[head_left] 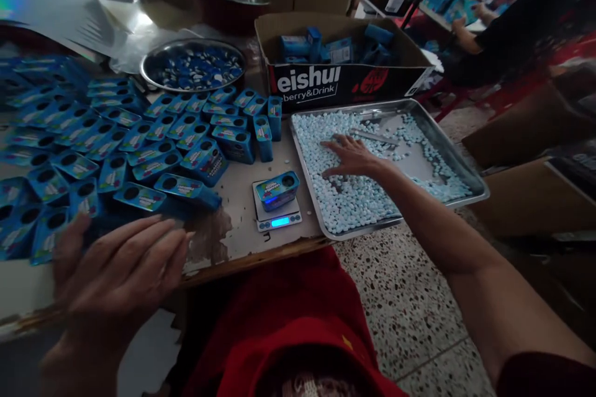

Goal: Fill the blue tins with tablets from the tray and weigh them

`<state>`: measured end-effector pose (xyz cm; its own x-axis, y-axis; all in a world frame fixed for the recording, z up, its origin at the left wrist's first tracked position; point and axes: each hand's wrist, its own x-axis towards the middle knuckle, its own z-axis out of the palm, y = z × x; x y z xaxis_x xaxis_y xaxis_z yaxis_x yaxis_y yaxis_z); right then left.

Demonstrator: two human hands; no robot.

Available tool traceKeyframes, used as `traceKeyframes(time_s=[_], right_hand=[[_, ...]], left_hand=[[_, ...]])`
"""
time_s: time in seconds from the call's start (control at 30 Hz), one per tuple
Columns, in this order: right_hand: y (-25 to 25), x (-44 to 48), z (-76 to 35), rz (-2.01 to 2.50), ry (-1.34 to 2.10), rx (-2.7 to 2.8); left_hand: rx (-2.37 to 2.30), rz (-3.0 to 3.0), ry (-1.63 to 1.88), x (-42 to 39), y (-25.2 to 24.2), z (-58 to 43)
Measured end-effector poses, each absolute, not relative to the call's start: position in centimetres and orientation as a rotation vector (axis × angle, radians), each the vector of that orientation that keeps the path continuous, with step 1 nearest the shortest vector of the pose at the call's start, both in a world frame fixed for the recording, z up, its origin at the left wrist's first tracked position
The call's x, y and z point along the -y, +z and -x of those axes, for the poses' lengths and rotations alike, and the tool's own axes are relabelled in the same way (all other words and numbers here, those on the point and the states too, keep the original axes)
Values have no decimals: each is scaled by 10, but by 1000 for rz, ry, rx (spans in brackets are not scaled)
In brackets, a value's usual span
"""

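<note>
My right hand (351,157) rests on pale blue and white pellets (354,205) in a metal tray (470,183), its fingers spread and holding nothing that shows. A metal scoop or strip (375,136) lies just beyond its fingers. At the lower left, my left hand (125,267) hovers by the nearest blue boxes (149,197); its fingers are apart, with nothing seen in them. Between the hands, one blue box (278,191) with an opening in its top sits on a small digital scale (280,221) with a lit display.
Many blue boxes with round openings cover the table's left side. Behind them stands a metal bowl (193,88) of small blue and silver pieces. A carton (344,84) of blue boxes is behind the tray. Another person (507,28) works at the upper right.
</note>
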<state>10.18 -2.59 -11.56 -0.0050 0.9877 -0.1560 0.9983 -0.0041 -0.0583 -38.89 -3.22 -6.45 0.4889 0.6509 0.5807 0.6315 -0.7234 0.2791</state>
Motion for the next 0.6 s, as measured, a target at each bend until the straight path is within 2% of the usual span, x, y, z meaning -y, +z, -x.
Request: traceKeyframes(time_s=[0.13, 0.27, 0.37, 0.43, 0.5, 0.57, 0.6], right_hand=[[-113, 24, -106, -2148, -117, -2175], [-105, 53, -100, -2064, -198, -2250], [-96, 70, -103, -2303, -349, -2266], [-91, 77, -109, -2646, -651, -2197], [-89, 82, -113, -2902, -1193, -2010], [-92, 89, -115, -2958, -1699, -1774], [-94, 92, -114, -2953, -1841, -1687]], left_hand=[[-936, -3194, 955, 34, -73, 373], [-953, -3105, 760, 41, -92, 369], [-970, -2999, 696, 46, -100, 362], [-988, -2920, 696, 47, -100, 355], [-1006, -2826, 723, 45, -98, 347], [-1030, -2709, 765, 43, -97, 339], [-1053, -2635, 778, 42, -97, 335]])
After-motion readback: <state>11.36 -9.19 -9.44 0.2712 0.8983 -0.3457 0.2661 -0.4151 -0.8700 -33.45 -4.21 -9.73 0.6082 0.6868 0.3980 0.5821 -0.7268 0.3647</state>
